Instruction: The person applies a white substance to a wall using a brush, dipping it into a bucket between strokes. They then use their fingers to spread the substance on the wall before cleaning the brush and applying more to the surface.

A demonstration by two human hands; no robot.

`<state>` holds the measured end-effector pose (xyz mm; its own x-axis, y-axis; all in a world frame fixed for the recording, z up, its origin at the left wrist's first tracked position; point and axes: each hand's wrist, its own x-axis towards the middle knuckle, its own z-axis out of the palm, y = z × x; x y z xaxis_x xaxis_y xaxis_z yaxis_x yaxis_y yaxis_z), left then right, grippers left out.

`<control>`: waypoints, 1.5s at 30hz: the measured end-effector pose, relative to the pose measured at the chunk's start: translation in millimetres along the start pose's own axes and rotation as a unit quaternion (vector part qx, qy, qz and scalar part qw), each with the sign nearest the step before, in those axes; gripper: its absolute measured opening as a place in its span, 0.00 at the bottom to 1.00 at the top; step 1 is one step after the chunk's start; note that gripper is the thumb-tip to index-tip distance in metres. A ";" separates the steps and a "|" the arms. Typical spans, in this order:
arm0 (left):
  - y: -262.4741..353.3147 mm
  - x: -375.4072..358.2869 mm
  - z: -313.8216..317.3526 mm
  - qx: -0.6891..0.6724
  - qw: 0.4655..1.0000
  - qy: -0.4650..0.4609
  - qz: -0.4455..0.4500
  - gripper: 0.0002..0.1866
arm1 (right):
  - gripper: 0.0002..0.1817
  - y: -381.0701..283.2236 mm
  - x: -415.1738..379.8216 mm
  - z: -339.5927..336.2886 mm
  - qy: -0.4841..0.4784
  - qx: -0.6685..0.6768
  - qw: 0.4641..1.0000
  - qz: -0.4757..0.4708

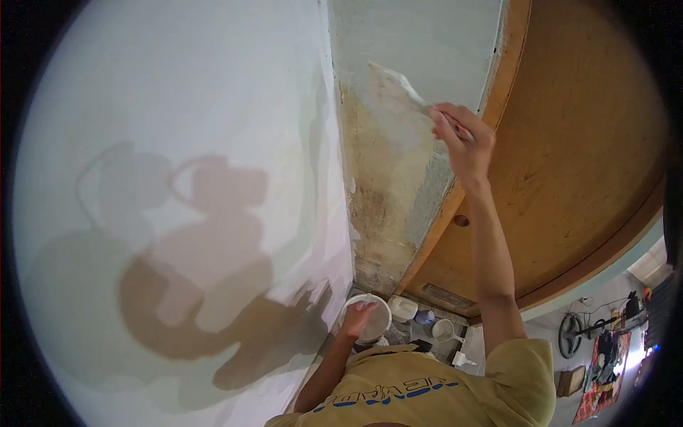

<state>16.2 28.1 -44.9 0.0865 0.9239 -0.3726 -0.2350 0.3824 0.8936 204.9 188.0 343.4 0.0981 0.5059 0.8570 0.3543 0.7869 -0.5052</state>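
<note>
My right hand (466, 135) is raised and closed around the handle of a wide, flat paintbrush (397, 84). The pale, slightly blurred head of the brush is at a patchy strip of wall (388, 171), partly grey and partly stained brown. Low down near the corner, my left hand (358, 318) grips a round white bucket (385, 329) at its near left side, with the thumb over the opening. What the bucket holds is hard to make out.
A smooth white wall (213, 85) with shadows fills the left. A brown wooden door (562, 142) with an orange frame stands at right. By my feet are a white jug (404, 308) and a white dipper (442, 329). Clutter lies on a red cloth (596, 398) farther right.
</note>
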 end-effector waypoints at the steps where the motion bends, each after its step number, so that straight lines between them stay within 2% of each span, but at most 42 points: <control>1: 0.9 1.4 0.1 -0.002 1.000 -0.005 -0.016 0.11 | 0.07 4.2 7.7 7.5 0.002 -0.001 1.000 -0.001; 7: -16.3 16.9 -1.9 0.009 1.000 0.007 -0.014 0.12 | 0.08 15.5 24.4 -0.7 0.007 0.073 0.995 0.067; 10: -34.3 27.2 -6.2 0.053 0.998 0.001 0.040 0.15 | 0.09 13.9 13.9 -35.5 0.032 0.059 0.995 0.075; 14: -10.7 14.6 -0.3 0.064 0.998 -0.026 -0.003 0.17 | 0.08 9.8 -2.9 -93.5 0.101 -0.052 0.989 0.093; 16: -10.3 15.2 0.4 0.071 0.997 -0.013 -0.042 0.17 | 0.07 18.3 -12.0 -129.1 0.119 -0.047 0.991 0.049; 19: -7.0 12.6 -2.3 0.101 0.994 -0.017 -0.041 0.18 | 0.07 12.0 -21.7 -162.9 0.128 -0.042 0.991 0.022; 21: -9.0 10.6 2.4 0.079 0.997 -0.007 -0.025 0.18 | 0.07 11.9 -24.1 -172.1 0.150 -0.050 0.987 -0.030; 23: -14.9 12.8 -0.3 0.058 0.998 0.002 -0.012 0.18 | 0.07 6.4 -23.1 -163.8 0.139 -0.047 0.989 -0.032; 25: -22.6 20.6 -9.6 0.118 0.992 -0.040 -0.014 0.18 | 0.07 0.7 -23.3 -146.5 0.130 -0.044 0.990 -0.033; 28: -20.4 18.1 -8.4 0.079 0.996 -0.026 -0.025 0.18 | 0.07 -4.1 -10.6 -106.3 0.081 -0.051 0.995 -0.033; 31: -12.8 10.3 -3.0 0.044 0.999 0.008 0.024 0.20 | 0.08 -3.6 4.8 -60.9 0.053 -0.020 0.998 -0.001; 33: -27.2 22.1 -9.5 0.050 0.999 0.015 -0.005 0.22 | 0.09 -4.3 16.6 -30.6 0.038 0.063 0.996 0.057; 35: -35.2 26.1 -14.6 0.059 0.998 0.022 -0.033 0.23 | 0.09 -5.1 29.8 -2.5 0.028 0.083 0.995 0.057; 38: -37.6 27.0 -19.1 0.107 0.994 0.032 0.015 0.23 | 0.10 -1.6 48.0 30.2 0.010 0.109 0.992 0.058; 41: -36.6 27.0 -21.6 0.134 0.990 0.037 0.024 0.24 | 0.10 0.4 59.0 46.5 -0.007 0.112 0.992 0.057; 42: -30.3 23.5 -20.0 0.131 0.991 0.039 0.002 0.24 | 0.10 1.3 59.8 48.1 -0.014 0.107 0.992 0.058; 43: -23.7 19.7 -18.0 0.128 0.991 0.040 -0.022 0.23 | 0.10 3.7 58.6 47.6 -0.013 0.107 0.992 0.059; 45: -11.7 11.4 -13.8 0.127 0.991 0.037 -0.012 0.23 | 0.11 5.1 56.8 43.3 0.011 0.095 0.994 0.048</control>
<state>6.6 34.0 -63.1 0.0152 0.9145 -0.4043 0.0194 0.4040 0.9145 172.0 236.1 385.0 0.1437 0.5765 0.8044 0.1598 0.7886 -0.5937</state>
